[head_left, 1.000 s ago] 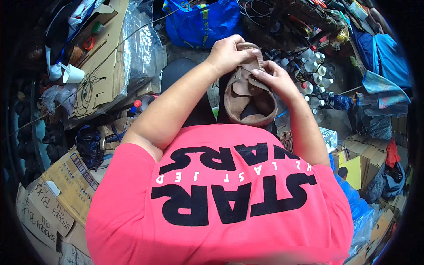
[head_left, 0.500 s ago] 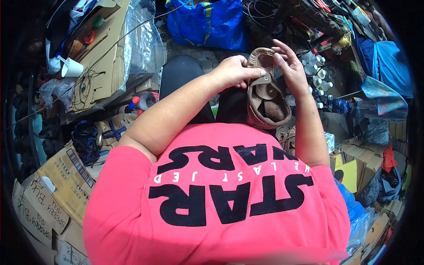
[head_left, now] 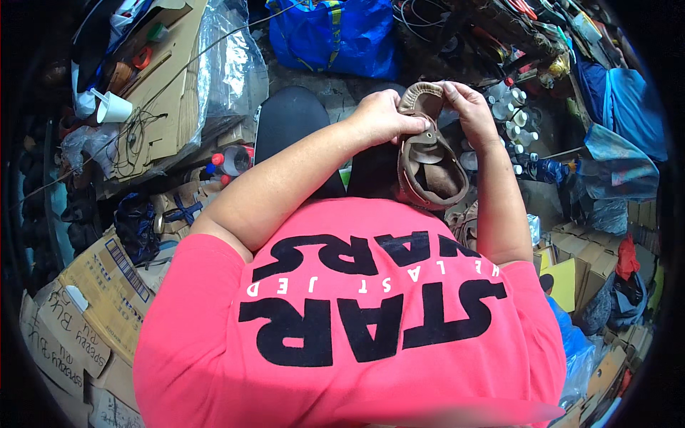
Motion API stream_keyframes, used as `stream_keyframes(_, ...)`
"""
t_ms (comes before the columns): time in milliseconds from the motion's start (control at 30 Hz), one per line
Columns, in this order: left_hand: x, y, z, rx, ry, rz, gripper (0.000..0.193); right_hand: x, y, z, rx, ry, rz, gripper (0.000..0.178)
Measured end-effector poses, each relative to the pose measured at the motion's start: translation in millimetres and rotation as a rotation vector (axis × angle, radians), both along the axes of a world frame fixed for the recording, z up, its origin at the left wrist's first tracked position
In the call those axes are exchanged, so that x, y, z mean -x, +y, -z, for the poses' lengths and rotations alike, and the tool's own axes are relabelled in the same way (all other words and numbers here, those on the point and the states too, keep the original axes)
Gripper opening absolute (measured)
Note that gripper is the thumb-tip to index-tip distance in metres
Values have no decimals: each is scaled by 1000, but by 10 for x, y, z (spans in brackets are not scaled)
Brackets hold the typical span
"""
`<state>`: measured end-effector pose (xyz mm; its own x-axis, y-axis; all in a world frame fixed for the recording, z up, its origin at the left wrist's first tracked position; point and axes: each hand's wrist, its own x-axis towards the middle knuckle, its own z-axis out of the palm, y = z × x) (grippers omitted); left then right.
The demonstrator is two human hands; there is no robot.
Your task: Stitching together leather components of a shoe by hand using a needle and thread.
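Note:
A brown leather moccasin shoe (head_left: pixel 432 171) rests over my lap, its opening facing up and its rounded, gathered end pointing away from me. My left hand (head_left: pixel 389 118) is closed on its left side, with the thumb pressed on the leather near the eyelets. At the gathered far end, my right hand (head_left: pixel 471 114) pinches the rim between thumb and fingers. The shoe's underside is hidden, and so are some of my left fingers behind it.
Ahead lies a blue bag (head_left: pixel 334 36). Several small bottles (head_left: pixel 512 121) stand to the right. On the left are flattened cardboard sheets (head_left: pixel 168 78), a white cup (head_left: pixel 113 107) and a red-capped bottle (head_left: pixel 235 160). Cardboard boxes (head_left: pixel 107 278) lie at the lower left.
My right hand's fingers, spread beside the shoe before, have closed on its far rim. The far end has shifted and now shows more of the gathered leather. My left hand keeps its hold.

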<state>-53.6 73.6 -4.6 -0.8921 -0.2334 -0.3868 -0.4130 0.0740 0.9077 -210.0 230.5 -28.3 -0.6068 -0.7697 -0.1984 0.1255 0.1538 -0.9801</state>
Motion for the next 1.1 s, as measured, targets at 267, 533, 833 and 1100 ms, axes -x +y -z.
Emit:
stream_keyframes(267, -9, -47, -69, -56, -43, 33, 40, -241, -104, -100, 41, 274, 4, 27)
stream_keyframes(533, -33, 138, -103, 548, 46, 78, 56, -148, -135, 404, -15, 217, 84, 29)
stream_keyframes(833, 22, 106, -183, 163, -17, 97, 48, -11, 309, 3, -76, 357, -82, 24)
stream_keyframes(1100, -184, -220, -192, 384, 229, 178, 37, 239, 1903, -723, -524, 585, 183, 28)
